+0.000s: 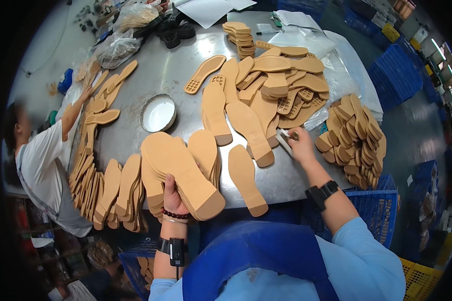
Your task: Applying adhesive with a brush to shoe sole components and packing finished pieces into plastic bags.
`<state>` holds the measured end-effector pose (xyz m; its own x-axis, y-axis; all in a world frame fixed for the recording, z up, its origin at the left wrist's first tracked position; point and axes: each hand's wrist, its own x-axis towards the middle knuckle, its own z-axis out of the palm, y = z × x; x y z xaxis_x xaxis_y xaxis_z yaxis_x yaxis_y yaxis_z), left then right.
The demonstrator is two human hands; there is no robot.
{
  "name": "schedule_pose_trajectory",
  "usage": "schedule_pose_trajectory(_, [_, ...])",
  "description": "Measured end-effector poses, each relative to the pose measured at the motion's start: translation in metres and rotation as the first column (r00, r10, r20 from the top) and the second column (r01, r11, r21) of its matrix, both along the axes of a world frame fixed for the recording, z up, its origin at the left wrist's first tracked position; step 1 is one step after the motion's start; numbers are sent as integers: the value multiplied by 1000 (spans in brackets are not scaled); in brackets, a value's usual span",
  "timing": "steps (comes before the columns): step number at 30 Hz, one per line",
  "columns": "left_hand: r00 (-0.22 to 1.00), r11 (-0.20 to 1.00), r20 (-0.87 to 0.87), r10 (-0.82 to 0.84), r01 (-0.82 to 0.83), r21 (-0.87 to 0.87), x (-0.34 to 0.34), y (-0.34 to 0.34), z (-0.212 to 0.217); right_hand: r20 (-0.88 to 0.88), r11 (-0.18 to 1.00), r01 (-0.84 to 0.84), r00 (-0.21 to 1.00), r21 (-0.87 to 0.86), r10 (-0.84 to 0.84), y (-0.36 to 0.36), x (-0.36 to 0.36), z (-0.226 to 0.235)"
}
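My left hand (173, 198) grips a stack of tan shoe soles (178, 168) from below, the thumb against the side and the fingers hidden beneath. The stack is tilted, its darker heel ends toward me. My right hand (301, 144) is closed on a slim whitish tool (285, 141) whose exact kind I cannot make out. It is held low by the table, beside the loose soles. Between my hands, a single sole (246, 178) lies flat at the near edge. Another sole (251, 131) rests just left of the tool, at the front of a big heap of soles (271, 85).
A white-filled bowl (158, 114) stands on the metal table (135, 118). Rows of leaning soles (108, 190) line the left edge, where another person (45, 160) reaches in. More soles (354, 138) are piled at the right. A blue crate (379, 213) is below the table's right side.
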<state>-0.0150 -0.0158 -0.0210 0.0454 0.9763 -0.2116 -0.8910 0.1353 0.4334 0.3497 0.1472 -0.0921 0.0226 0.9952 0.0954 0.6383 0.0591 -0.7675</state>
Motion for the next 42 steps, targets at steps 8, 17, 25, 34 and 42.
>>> schedule_pose_trajectory(8, [998, 998, -25, -51, 50, -30, -4, 3, -4, 537, 899, -378, 816, 219, 213, -58, -19, 13])
schedule_pose_trajectory(17, [1000, 999, -6, -7, 7, -34, 9, 13, 19, -393, 887, -459, 807, 52, 441, -53, -83, 102])
schedule_pose_trajectory(25, [999, 999, 33, -39, 39, 8, 27, 31, 39, 16, 822, -537, 835, -192, 550, -49, -101, 108])
schedule_pose_trajectory(34, [999, 999, 6, -36, 36, 6, 22, 16, 27, 579, 819, -568, 694, 78, 427, -100, -86, 31])
schedule_pose_trajectory(42, [991, 992, 59, -124, 122, 26, 22, 10, 34, 584, 247, -968, 174, -46, 793, -68, -113, 51])
